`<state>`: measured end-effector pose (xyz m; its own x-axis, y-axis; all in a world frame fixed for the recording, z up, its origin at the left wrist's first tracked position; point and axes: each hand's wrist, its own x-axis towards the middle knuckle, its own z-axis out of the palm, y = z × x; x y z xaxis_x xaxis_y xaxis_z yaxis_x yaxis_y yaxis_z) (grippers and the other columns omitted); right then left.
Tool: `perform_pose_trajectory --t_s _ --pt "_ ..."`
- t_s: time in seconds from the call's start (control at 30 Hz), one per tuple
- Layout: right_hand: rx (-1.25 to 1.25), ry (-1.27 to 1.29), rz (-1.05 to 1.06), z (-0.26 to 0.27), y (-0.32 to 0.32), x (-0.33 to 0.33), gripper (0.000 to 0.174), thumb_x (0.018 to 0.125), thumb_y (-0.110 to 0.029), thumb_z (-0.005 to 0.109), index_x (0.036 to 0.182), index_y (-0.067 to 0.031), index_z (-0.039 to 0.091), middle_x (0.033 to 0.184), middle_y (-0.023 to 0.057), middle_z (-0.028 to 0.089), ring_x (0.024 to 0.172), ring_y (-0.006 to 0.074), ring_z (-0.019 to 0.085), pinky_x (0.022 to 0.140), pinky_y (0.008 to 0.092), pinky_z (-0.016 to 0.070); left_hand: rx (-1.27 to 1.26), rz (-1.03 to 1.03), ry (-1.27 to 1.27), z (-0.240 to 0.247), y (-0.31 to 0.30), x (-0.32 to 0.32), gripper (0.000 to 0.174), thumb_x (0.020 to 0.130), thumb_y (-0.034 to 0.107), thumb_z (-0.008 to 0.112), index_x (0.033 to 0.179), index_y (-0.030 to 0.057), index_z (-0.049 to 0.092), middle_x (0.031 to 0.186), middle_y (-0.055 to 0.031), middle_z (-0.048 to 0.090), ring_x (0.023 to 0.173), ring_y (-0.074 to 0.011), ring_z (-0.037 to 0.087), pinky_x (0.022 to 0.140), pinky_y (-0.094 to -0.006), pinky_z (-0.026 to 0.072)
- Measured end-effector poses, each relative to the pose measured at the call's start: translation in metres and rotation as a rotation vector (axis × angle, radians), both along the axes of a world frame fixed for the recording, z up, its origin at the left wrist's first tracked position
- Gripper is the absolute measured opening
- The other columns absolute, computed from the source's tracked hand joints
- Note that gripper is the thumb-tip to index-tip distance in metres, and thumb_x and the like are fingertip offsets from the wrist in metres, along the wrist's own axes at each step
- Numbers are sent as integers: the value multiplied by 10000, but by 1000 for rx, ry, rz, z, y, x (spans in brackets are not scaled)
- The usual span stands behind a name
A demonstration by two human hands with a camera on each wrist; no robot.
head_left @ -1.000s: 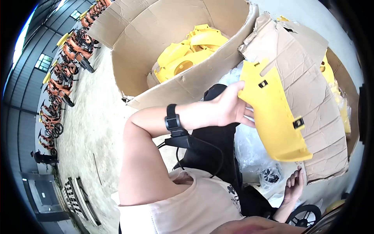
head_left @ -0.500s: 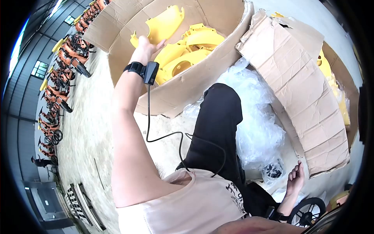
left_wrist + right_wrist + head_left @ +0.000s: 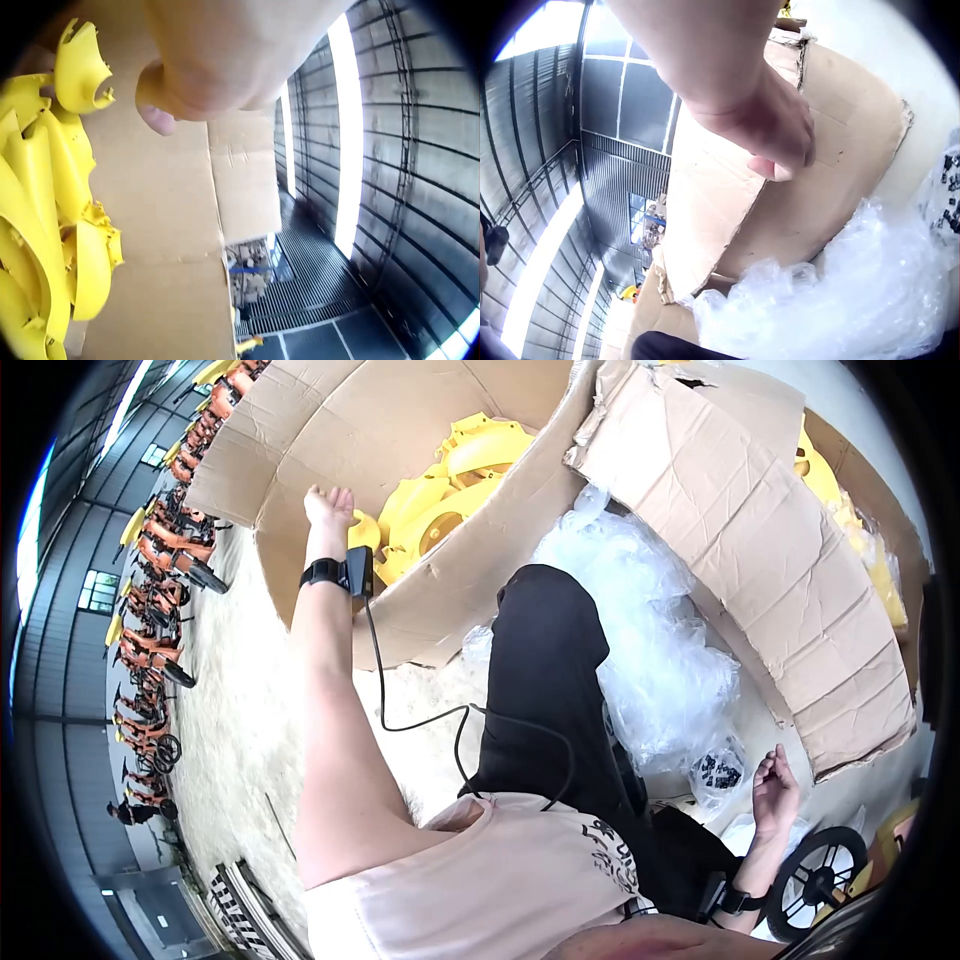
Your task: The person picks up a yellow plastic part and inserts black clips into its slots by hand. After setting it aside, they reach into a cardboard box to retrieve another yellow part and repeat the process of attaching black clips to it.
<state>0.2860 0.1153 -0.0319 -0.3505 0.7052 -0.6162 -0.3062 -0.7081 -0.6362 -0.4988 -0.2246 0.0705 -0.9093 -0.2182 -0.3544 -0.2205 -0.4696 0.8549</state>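
Observation:
In the head view my left hand [image 3: 330, 507] is held out at the left wall of the large cardboard box [image 3: 440, 620], its fingers loose and nothing in them. Just beside it, a curved yellow plastic panel [image 3: 79, 71] lies against the box's inside, and several more yellow panels [image 3: 450, 485] are heaped to the right. My right hand [image 3: 777, 792] hangs with loosely curled fingers near the corner of a second box's cardboard flap [image 3: 760, 560]; it holds nothing. In the right wrist view the hand overlaps that flap.
Crumpled clear plastic wrap [image 3: 650, 650] lies between my knee and the second box, with a bag of small black parts [image 3: 717, 770] at its end. A black spoked wheel [image 3: 818, 882] stands by my right forearm. Rows of orange motorbikes [image 3: 165, 550] line the far left.
My left hand has carried a yellow panel from the second box's side over into the large box and let it go. The right hand has stayed low by the flap.

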Motion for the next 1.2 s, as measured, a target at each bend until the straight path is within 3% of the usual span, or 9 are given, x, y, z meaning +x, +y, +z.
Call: perform_pose_trajectory --t_s 0.13,0.17,0.33,0.47,0.57,0.67,0.83,1.0,1.2 --pt "-112 66 4 0 -12 -8 390 931 45 516 1314 92 463 1154 145 607 1032 208 605 934 280 508 -313 -599 560 67 99 103 534 1008 305 462 1422 -21 377 1339 -198 532 1171 -301 559 971 -386 456" --pt "-136 83 36 2 -17 -11 374 938 42 513 1307 84 475 1159 150 609 1007 205 610 893 269 521 -364 -689 622 84 132 141 508 1012 293 477 1410 -17 417 1377 -202 503 1220 -281 536 1062 -385 392" --pt "-200 130 112 20 -32 -29 243 990 -63 525 1223 -4 561 1042 85 653 805 158 625 703 235 535 -323 -1161 929 116 250 273 359 1000 211 534 1263 -32 561 1070 -125 669 952 -166 652 894 -293 506" --pt "-168 168 64 28 -34 -26 203 1005 -125 529 1174 -26 580 912 35 641 708 134 586 641 225 501 -329 -1503 1041 115 343 362 285 980 193 559 1167 -7 638 994 -91 685 913 -145 639 844 -269 478" --pt "-184 169 114 34 -36 -26 202 1015 -204 528 1125 -49 597 814 25 610 684 130 559 607 236 470 -377 -1735 1080 106 415 409 308 972 226 574 1176 6 644 991 -71 688 900 -127 629 836 -264 467" --pt "-225 164 118 34 -40 -32 160 973 -72 540 1120 -41 595 864 29 623 766 140 604 684 251 511 -434 -1896 1110 91 493 444 331 977 245 559 1206 17 632 1041 -77 678 964 -132 619 875 -270 473" --pt "-199 178 172 17 -49 -34 315 956 49 462 1261 32 538 1164 133 625 940 178 630 826 284 533 -652 -2015 1403 84 606 490 385 972 276 566 1268 32 605 1119 -78 664 1041 -142 593 923 -280 455" --pt "-251 180 148 18 -35 -36 279 989 0 476 1256 30 552 1111 114 641 844 132 588 744 265 513 -913 -2105 1608 71 713 523 461 953 333 595 1323 58 575 1191 -110 642 1141 -203 570 994 -321 428" --pt "-222 158 135 24 -16 -32 251 979 -8 477 1194 9 606 1052 66 635 787 106 554 679 238 469 -1361 -2515 1775 35 774 603 676 874 462 686 1428 131 487 1333 -158 581 1258 -263 522 1050 -351 406"
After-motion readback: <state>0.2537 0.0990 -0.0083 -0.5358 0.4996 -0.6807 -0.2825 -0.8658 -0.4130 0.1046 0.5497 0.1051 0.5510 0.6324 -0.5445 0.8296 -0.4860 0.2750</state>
